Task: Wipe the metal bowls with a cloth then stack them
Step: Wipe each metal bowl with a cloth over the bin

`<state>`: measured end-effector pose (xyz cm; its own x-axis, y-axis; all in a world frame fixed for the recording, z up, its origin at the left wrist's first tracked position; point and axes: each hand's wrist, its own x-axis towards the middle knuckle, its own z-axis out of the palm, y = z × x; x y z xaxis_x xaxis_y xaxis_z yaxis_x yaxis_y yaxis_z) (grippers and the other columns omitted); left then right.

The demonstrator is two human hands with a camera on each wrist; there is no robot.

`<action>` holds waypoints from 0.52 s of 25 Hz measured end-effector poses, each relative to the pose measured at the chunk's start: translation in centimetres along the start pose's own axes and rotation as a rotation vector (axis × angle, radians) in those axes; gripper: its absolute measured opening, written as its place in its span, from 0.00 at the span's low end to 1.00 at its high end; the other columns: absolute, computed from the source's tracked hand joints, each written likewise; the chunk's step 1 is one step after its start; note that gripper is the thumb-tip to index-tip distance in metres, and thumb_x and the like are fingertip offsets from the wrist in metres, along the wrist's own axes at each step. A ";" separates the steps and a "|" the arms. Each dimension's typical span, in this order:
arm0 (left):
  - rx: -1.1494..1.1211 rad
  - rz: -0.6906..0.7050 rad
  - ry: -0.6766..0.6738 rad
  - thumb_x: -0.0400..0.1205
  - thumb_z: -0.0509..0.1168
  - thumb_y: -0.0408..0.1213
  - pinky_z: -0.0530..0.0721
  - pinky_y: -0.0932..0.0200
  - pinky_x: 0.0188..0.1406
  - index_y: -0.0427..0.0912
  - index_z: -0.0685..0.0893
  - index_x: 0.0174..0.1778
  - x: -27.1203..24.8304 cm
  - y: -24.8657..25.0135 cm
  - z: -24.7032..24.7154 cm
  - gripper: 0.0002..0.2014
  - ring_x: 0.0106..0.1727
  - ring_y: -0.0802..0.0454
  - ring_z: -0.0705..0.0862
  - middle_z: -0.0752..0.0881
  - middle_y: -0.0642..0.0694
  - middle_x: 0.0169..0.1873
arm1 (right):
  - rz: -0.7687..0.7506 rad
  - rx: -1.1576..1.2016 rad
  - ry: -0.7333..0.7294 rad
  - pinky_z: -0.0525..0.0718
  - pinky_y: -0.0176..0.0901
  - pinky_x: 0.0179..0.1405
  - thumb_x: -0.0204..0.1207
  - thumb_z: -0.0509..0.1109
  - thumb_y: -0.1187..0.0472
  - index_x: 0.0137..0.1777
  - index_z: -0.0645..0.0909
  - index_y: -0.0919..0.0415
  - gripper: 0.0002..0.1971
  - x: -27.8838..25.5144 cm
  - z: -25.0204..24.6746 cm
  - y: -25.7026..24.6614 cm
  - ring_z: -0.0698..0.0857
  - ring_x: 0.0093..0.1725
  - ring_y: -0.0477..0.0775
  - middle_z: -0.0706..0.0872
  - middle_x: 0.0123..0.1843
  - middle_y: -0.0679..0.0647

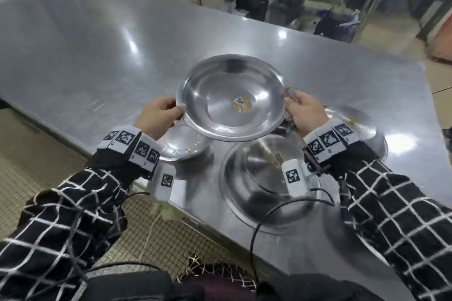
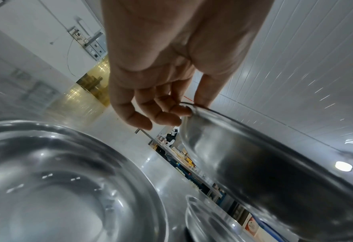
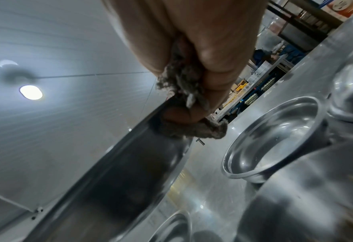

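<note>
The large metal bowl (image 1: 231, 98) is hanging above the steel table (image 1: 97, 56), the left hand (image 1: 159, 115) pinching its rim and the right hand (image 1: 304, 111) clamping rim and grey cloth (image 3: 183, 81) together. Thin grips risk tipping it onto the bowls below. Motion blur is hiding their contents.

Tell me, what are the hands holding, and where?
Both hands, left hand and right hand, hold one metal bowl by opposite rim edges; the right also grips a cloth.
</note>
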<state>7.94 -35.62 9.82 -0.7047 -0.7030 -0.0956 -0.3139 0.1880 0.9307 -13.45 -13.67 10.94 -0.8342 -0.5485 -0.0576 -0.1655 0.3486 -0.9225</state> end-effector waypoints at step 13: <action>0.276 -0.124 0.001 0.77 0.72 0.40 0.83 0.50 0.50 0.45 0.87 0.45 16.7 -1.8 -0.5 0.04 0.43 0.48 0.86 0.89 0.45 0.40 | 0.058 -0.216 0.057 0.79 0.40 0.33 0.81 0.65 0.62 0.58 0.83 0.59 0.09 18.9 7.4 -0.5 0.81 0.36 0.51 0.83 0.40 0.50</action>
<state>-2.93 -48.07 6.73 -0.6492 -0.7332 -0.2023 -0.5592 0.2798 0.7804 -25.25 -29.78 7.48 -0.8729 -0.4812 -0.0804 -0.2205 0.5361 -0.8149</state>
